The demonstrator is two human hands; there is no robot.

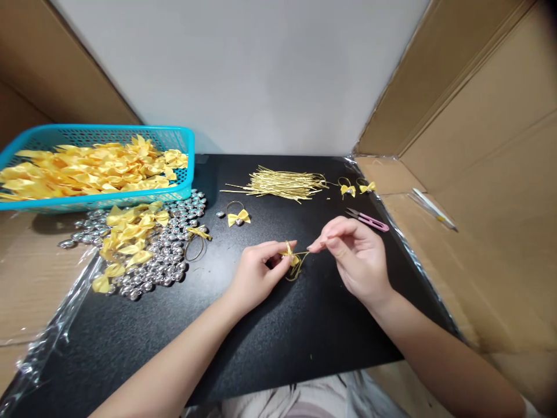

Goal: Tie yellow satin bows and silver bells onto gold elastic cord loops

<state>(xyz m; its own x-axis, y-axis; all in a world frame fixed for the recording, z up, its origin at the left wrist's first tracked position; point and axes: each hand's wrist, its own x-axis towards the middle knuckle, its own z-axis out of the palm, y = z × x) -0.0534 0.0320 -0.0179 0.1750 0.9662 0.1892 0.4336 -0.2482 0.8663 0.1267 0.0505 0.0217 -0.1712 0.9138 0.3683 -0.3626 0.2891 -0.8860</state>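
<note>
My left hand [261, 270] pinches a yellow ribbon bow [296, 260] with loops of gold cord around it, just above the black table. From the bow a strand of gold cord [301, 253] runs right to my right hand [359, 258], whose thumb and fingertips are closed on its end. The bow is partly hidden by my left fingers. Beyond my hands lies a finished-looking bow with a silver bell-like bead and a cord loop [239, 218]. A pair of pink thread snips [369, 220] rests behind my right hand.
At left, a blue basket [190, 157] holds many yellow bows. Before it lie silver beads [169, 264] and loose bows [130, 232]. A bundle of gold cords [285, 184] lies at the back; looped bows [348, 190] sit right of it. White tweezers [435, 210] lie on the cardboard.
</note>
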